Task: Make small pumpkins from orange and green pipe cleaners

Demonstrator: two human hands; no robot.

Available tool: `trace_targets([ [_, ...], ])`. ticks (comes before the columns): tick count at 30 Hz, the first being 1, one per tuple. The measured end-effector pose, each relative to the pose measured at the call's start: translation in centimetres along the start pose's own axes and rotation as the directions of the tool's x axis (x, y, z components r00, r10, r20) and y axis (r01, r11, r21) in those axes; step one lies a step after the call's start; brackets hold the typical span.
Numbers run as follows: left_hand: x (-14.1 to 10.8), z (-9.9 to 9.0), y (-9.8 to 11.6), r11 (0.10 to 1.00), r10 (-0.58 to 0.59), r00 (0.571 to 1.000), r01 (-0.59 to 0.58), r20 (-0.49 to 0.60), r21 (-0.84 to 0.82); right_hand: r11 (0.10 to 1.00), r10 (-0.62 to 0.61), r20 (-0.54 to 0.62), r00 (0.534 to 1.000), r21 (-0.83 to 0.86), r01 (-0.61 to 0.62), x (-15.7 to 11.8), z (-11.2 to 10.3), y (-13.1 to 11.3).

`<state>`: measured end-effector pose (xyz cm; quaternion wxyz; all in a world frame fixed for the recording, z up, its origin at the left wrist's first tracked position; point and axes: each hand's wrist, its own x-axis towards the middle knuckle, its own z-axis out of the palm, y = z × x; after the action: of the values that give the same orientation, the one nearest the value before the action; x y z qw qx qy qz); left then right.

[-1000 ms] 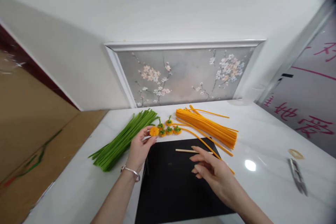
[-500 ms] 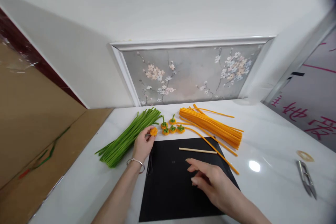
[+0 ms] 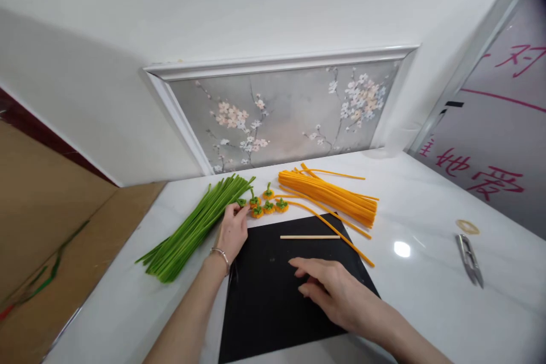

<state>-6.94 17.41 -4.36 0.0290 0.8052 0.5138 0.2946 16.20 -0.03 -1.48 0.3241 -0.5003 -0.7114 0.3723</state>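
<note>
My left hand (image 3: 232,231) is at the back left of the black mat (image 3: 264,307), its fingers closed round a small pipe-cleaner fruit whose green top (image 3: 242,203) shows at the fingertips. The hand hides its orange body. Just right of those fingers stand several similar orange fruits (image 3: 268,206) with green tops and stems. Over the mat hovers my right hand (image 3: 330,290), thumb and fingers apart, holding nothing. A thin pale wooden stick (image 3: 310,237) lies on the mat beyond it.
Green pipe cleaners (image 3: 196,227) lie bundled at left, orange ones (image 3: 328,199) at back right, with loose strands reaching over the mat. At right are thread snips (image 3: 470,260) and a rubber band (image 3: 468,227). Cardboard (image 3: 98,239) borders the left side.
My left hand has turned and lowered the fruit beside the others; its green top now shows instead of its orange underside. My right hand keeps its pose. The view has shifted.
</note>
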Motion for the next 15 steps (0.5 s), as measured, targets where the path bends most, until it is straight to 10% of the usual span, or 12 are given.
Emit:
trace_targets([
  [15, -0.6, -3.5, -0.1, 0.982, 0.006, 0.993, -0.027, 0.114, 0.185, 0.999, -0.03, 0.022, 0.999, -0.012, 0.03, -0.2, -0.2, -0.1],
])
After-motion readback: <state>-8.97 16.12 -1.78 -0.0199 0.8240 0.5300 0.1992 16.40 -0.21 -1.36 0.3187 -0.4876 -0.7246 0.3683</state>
